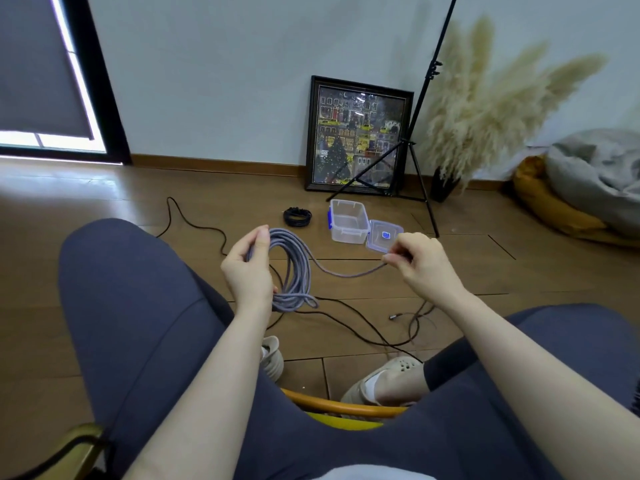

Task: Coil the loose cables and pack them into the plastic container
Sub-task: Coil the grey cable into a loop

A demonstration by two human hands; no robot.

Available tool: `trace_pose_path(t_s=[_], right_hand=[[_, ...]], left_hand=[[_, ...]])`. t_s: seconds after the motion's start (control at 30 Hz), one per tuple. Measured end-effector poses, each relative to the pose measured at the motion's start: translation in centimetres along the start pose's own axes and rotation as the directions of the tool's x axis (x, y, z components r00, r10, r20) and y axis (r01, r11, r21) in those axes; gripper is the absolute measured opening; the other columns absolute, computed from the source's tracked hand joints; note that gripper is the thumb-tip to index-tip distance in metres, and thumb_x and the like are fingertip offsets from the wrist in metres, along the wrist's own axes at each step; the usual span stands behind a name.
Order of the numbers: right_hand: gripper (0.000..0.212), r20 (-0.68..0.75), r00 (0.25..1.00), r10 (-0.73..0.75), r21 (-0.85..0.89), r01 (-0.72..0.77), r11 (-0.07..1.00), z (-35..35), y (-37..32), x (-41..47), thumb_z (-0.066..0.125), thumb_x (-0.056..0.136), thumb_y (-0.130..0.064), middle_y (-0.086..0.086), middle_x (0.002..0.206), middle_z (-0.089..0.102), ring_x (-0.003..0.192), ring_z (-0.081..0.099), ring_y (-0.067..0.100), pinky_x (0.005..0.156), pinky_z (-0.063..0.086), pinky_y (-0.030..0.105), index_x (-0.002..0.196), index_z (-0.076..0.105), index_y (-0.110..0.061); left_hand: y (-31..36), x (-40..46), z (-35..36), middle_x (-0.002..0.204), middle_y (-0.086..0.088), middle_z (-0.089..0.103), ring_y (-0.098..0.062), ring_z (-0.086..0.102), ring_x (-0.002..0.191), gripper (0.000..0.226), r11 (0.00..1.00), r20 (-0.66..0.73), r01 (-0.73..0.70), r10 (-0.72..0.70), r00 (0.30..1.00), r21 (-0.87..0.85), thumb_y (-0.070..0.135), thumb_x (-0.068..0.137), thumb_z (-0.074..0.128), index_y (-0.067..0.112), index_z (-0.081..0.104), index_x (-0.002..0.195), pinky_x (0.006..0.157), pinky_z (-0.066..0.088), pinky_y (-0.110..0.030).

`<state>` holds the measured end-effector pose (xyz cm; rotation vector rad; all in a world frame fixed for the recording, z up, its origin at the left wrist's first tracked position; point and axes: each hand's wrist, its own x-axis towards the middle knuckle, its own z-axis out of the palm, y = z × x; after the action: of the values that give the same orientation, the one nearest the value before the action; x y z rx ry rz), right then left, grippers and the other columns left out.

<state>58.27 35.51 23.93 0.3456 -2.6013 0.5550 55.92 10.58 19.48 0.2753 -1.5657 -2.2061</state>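
Left hand (247,268) clenches the grey cable coil (291,268) mid-air over the floor; right hand (417,261) pinches its free tail, which runs sideways rightward from the coil. Container (348,221) sits beyond, open.

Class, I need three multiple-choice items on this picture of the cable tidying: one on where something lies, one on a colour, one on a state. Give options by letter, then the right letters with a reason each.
1. Where does the small black coil lie?
A. inside the container
B. on the floor, left of the container
C. on the person's lap

2. What colour is the cable coil held in the left hand?
A. grey-purple
B. bright red
C. yellow

3. What is the state of the plastic container?
A. shut with its lid clipped on
B. open and full of cables
C. open and empty, its lid beside it

Answers:
1 B: the black coil rests on the floor just left of the container.
2 A: the loops look grey-purple, and the right hand pinches the free end.
3 C: the clear walls show nothing inside, and the lid lies by its right side.
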Motion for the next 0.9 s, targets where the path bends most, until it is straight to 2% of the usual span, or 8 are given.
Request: trace_pose_path(t_s=[0.03, 0.13, 0.23, 0.5, 0.67, 0.77, 0.83, 0.9], right_hand=[[0.020, 0.038, 0.999, -0.026, 0.021, 0.026, 0.999, 0.1, -0.7, 0.1, 0.067, 0.089, -0.012, -0.011, 0.073, 0.052, 0.078, 0.048, 0.014, 0.075, 0.037, 0.034, 0.075, 0.054, -0.018], [0.020, 0.238, 0.970, -0.053, 0.092, 0.032, 0.995, 0.2, -2.8, 0.4, 0.057, 0.095, -0.006, -0.009, 0.084, 0.054, 0.091, 0.049, 0.012, 0.083, 0.039, 0.029, 0.080, 0.061, -0.019], [0.025, 0.408, 0.910, -0.070, 0.139, 0.014, 0.990, 0.0, -4.7, 0.5, 0.052, 0.096, -0.004, -0.005, 0.095, 0.057, 0.099, 0.052, 0.012, 0.089, 0.042, 0.027, 0.085, 0.068, -0.019], [0.018, 0.511, 0.850, -0.128, 0.371, -0.084, 0.925, 0.6, -8.2, 0.8, 0.070, 0.086, -0.006, -0.004, 0.085, 0.069, 0.076, 0.058, 0.005, 0.075, 0.051, 0.026, 0.083, 0.068, -0.024], [0.012, 0.480, 0.867, -0.132, 0.421, -0.096, 0.902, 1.4, -9.0, 1.4, 0.077, 0.079, -0.007, 0.009, 0.084, 0.070, 0.076, 0.061, 0.025, 0.077, 0.052, 0.040, 0.084, 0.068, -0.012], [0.016, 0.434, 0.892, -0.129, 0.446, -0.088, 0.891, 2.1, -9.3, 1.4, 0.081, 0.075, -0.007, 0.000, 0.072, 0.065, 0.066, 0.058, 0.011, 0.068, 0.051, 0.029, 0.080, 0.066, -0.010], [0.018, 0.402, 0.909, -0.111, 0.444, -0.087, 0.892, 2.7, -9.5, 1.4, 0.081, 0.073, -0.008, 0.004, 0.073, 0.066, 0.069, 0.061, 0.019, 0.071, 0.053, 0.037, 0.077, 0.064, -0.010], [0.019, 0.368, 0.925, -0.092, 0.425, -0.079, 0.902, 3.2, -9.7, 1.3, 0.081, 0.073, -0.009, 0.004, 0.076, 0.068, 0.074, 0.063, 0.023, 0.077, 0.053, 0.046, 0.076, 0.063, -0.015]], left_hand=[[-0.1, -0.2, 0.1, 0.111, -0.030, 0.065, -0.048, 0.064, 0.088, 0.023, 1.000, 0.029, 0.004, -0.004, 1.000, 0.018, 0.032, 0.095, 0.065, 0.020, 0.073, 0.113, 0.072, 0.057, -0.057], [-0.8, -0.4, 0.1, 0.078, -0.004, 0.063, -0.014, 0.047, 0.040, 0.016, 0.999, 0.086, 0.018, -0.022, 0.996, 0.050, 0.032, 0.096, 0.065, 0.026, 0.072, 0.108, 0.037, 0.042, -0.028], [-1.2, -0.2, 0.1, 0.068, 0.007, 0.056, -0.007, 0.036, 0.035, 0.012, 0.997, 0.095, 0.037, -0.044, 0.995, 0.070, 0.032, 0.096, 0.065, 0.029, 0.071, 0.105, 0.034, 0.034, -0.022], [-1.3, -0.6, 0.3, 0.072, 0.008, 0.057, -0.005, 0.050, 0.043, 0.009, 0.994, 0.175, -0.022, 0.002, 0.985, 0.112, 0.032, 0.094, 0.066, 0.033, 0.073, 0.101, 0.035, 0.038, -0.022], [-1.3, -0.9, 0.4, 0.065, 0.013, 0.058, -0.007, 0.051, 0.044, 0.009, 0.996, 0.229, -0.017, -0.004, 0.973, 0.093, 0.029, 0.094, 0.067, 0.032, 0.075, 0.098, 0.037, 0.040, -0.022], [-1.2, -1.2, 0.8, 0.082, 0.007, 0.073, -0.011, 0.069, 0.071, 0.011, 0.997, 0.315, -0.015, -0.008, 0.949, 0.072, 0.024, 0.094, 0.067, 0.027, 0.076, 0.098, 0.062, 0.056, -0.026], [-1.2, -1.6, 1.0, 0.093, 0.004, 0.076, -0.012, 0.071, 0.090, 0.014, 0.996, 0.358, -0.021, -0.011, 0.934, 0.084, 0.018, 0.095, 0.064, 0.025, 0.076, 0.096, 0.078, 0.057, -0.026], [-1.2, -1.9, 1.1, 0.090, 0.003, 0.077, -0.011, 0.071, 0.082, 0.020, 0.996, 0.392, 0.000, -0.037, 0.919, 0.093, 0.011, 0.097, 0.060, 0.024, 0.075, 0.095, 0.070, 0.058, -0.023]])
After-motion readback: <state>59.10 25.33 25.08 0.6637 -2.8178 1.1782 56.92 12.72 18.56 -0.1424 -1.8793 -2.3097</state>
